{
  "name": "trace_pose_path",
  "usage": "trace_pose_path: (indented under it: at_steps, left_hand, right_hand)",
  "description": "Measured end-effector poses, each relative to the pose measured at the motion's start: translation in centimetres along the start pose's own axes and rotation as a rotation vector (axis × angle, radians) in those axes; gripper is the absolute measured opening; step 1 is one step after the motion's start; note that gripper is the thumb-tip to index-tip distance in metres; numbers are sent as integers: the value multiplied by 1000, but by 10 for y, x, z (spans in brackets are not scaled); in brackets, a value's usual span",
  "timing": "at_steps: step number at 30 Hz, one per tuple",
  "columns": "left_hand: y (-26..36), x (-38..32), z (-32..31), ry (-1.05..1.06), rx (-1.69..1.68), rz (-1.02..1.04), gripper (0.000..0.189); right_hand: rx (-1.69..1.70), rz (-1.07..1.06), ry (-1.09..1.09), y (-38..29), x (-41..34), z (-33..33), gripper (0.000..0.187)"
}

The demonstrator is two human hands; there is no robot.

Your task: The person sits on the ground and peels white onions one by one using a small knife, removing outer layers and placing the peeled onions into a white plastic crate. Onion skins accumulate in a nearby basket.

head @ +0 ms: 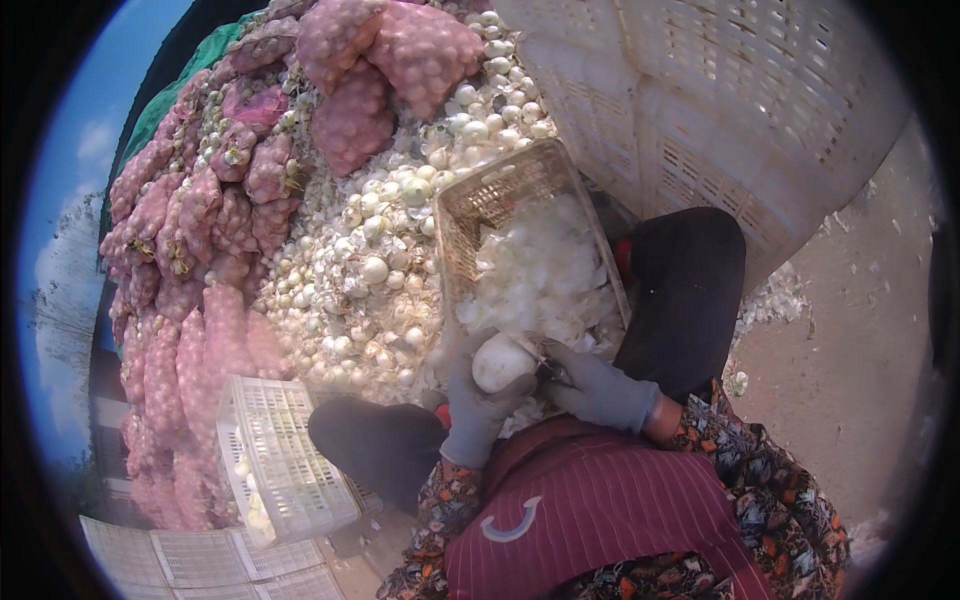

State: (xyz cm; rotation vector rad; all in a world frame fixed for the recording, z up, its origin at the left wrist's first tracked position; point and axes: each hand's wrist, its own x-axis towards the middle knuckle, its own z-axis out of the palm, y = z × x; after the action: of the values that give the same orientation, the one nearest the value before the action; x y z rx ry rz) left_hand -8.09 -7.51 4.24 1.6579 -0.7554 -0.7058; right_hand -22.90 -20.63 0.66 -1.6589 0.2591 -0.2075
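My left hand (pixel 478 411), in a pale grey glove, is closed around a large white onion (pixel 504 363). My right hand (pixel 604 388), gloved alike, has its fingers at the dry brownish end of that onion. Whether a small tool is also between those fingers cannot be made out. Both hands are above the near end of a plastic crate (pixel 444 247) between my knees. Loose white onion skins (pixel 544 262) are heaped in that crate.
A heap of loose onions (pixel 375 270) spreads to the left and ahead. Pink mesh sacks of onions (pixel 352 112) are piled behind it. A white crate (pixel 300 457) with onions stands by my left knee. Tall stacked crates (pixel 697 97) rise at the right.
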Motion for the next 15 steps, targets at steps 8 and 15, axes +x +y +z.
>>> trace_pose_path:
  at_steps: [8, 15]
  left_hand:
    - [-28, -5, -24, 50, 314, 240, 81]
    - [-60, 15, -59, -159, -591, -121, 71]
  right_hand:
    - [362, 149, -121, 2, 23, 20, 42]
    - [637, 161, -207, -2, 48, 42, 53]
